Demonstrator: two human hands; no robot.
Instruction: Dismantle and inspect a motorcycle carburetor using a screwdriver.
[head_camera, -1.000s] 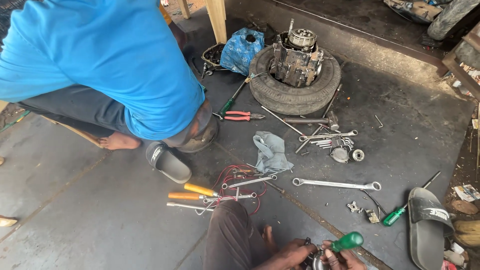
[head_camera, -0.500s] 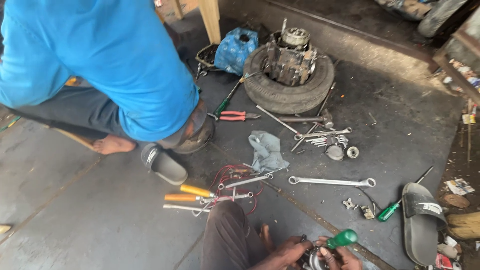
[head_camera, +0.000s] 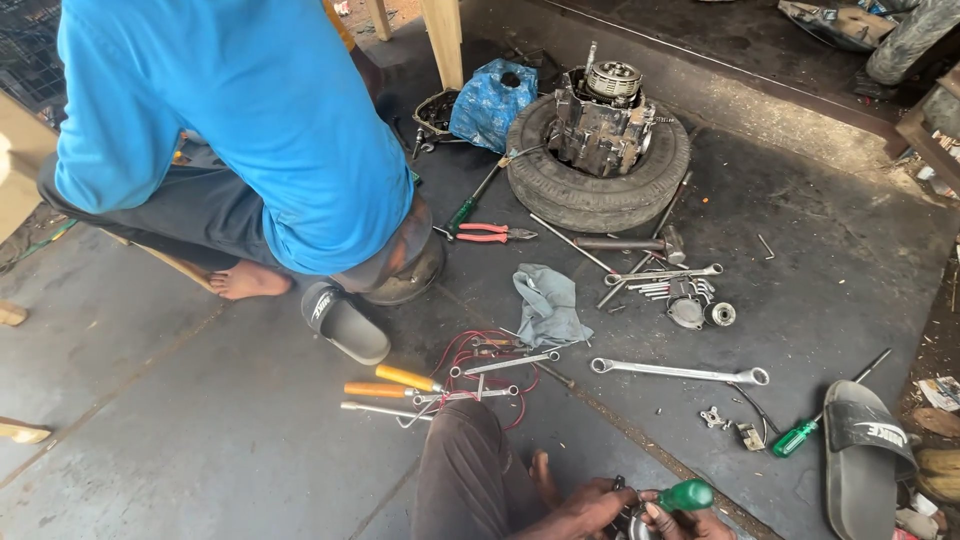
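At the bottom edge, the right hand (head_camera: 690, 520) grips a green-handled screwdriver (head_camera: 684, 495), and the left hand (head_camera: 590, 510) holds a small metal part (head_camera: 632, 522) just beside it. Above the hands lies a long spanner (head_camera: 680, 372) on the floor (head_camera: 200, 450). Far above them, an engine (head_camera: 600, 120) sits in a tyre (head_camera: 600, 195).

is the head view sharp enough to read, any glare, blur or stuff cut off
Head view: soft, even daylight, no harsh glare, only faint shadows under the tyre; floor tools like the long spanner look sharp; both hands with the green-handled screwdriver are cropped by the bottom edge.
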